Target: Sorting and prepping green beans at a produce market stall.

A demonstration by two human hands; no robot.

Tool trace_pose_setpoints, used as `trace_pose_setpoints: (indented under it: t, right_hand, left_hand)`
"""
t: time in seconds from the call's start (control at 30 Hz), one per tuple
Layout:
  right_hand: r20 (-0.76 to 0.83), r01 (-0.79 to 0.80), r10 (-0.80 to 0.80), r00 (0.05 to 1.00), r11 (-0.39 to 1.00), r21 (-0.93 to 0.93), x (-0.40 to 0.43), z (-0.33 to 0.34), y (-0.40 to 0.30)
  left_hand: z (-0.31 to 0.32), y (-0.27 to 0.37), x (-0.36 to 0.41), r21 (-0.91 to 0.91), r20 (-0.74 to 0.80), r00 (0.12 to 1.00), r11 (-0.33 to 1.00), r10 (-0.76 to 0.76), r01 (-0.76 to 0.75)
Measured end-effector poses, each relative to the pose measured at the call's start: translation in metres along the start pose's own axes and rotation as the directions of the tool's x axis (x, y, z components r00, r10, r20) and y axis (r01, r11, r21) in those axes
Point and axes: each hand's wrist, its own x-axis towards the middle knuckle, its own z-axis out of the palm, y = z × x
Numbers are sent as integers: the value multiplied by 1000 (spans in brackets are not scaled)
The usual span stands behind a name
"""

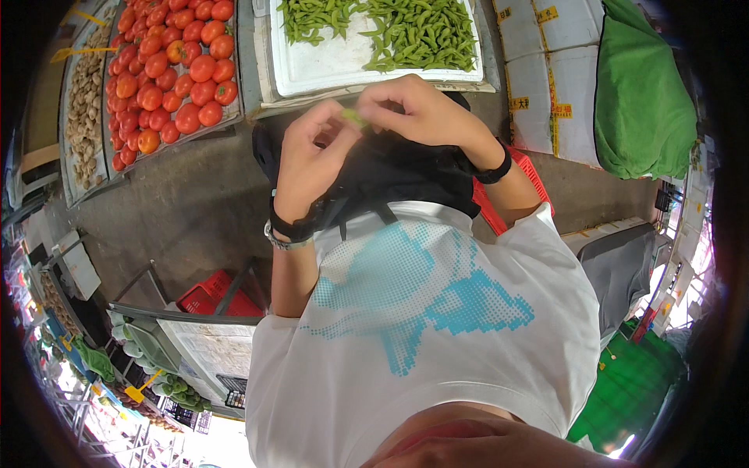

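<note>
In the head view, a green soybean pod is pinched between the thumb and forefinger of my left hand. Bent inward, the fingers of my right hand grip its other end; they are slightly blurred. Both hands are over my lap, just short of a white foam tray. Many green soybean pods lie in this tray, with a smaller heap at its far left. Bare white foam shows between and in front of the two heaps.
Left of the tray are red tomatoes and a tray of pale brown produce. White boxes with yellow tape stand at right, beside a green cloth. Red plastic baskets sit near my right arm and behind my left.
</note>
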Motion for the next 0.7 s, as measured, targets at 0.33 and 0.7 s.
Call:
trace_pose_setpoints:
  t: [0.33, 0.7]
  right_hand:
    - [-88, -63, 62, 994, 998, -11, 0, 8, 1]
    - [-263, -76, 71, 962, 997, -8, 0, 22, -14]
  left_hand:
    - [5, 0, 0, 96, -119, 992, 995, 47, -36]
    - [6, -4, 2, -85, -210, 972, 988, 108, -128]
